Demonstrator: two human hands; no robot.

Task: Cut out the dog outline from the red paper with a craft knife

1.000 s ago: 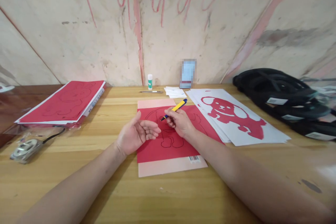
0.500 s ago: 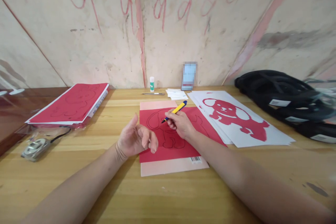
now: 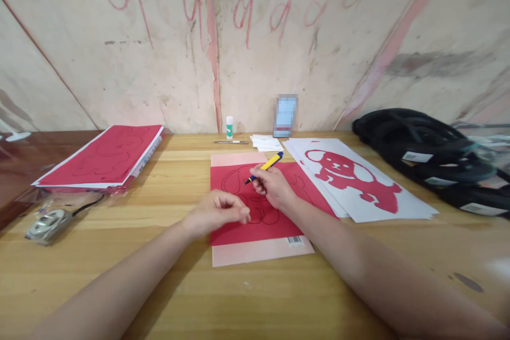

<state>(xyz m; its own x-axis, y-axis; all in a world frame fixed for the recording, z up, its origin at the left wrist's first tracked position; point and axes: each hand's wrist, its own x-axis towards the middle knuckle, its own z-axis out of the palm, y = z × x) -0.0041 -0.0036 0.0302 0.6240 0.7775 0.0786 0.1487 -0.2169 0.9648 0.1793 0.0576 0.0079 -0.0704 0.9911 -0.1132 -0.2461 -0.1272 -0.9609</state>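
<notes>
Right hand (image 3: 272, 190) grips a yellow-and-blue knife-pen (image 3: 264, 167) in a writing hold, fingers closed round the barrel, dark tip pointing down-left onto the red sheet (image 3: 279, 223). The red sheet carries a black outline of a dog and lies flat on a pale pink backing sheet (image 3: 258, 255), centre of the wooden table (image 3: 167, 297), just in front of the person. Left hand (image 3: 218, 214) rests palm down at the left edge of the red sheet, fingers loosely curled, thumb and forefinger tips close together; cannot tell whether anything small is pinched between them. Both forearms lie low over the table. To the right, just beside the red sheet, a stack of white sheets (image 3: 402, 207) with a red dog cut-out (image 3: 350, 178) on top. Far right: black bundled items (image 3: 430, 154) with white labels. Far left: a stack of red paper (image 3: 103, 156) on white sheets, a small grey device (image 3: 45, 223) with a black cord near it. At the wall: a glue stick (image 3: 229, 126) standing upright, a thin metal tool (image 3: 231, 142) lying in front of it, small white slips (image 3: 266, 142).
</notes>
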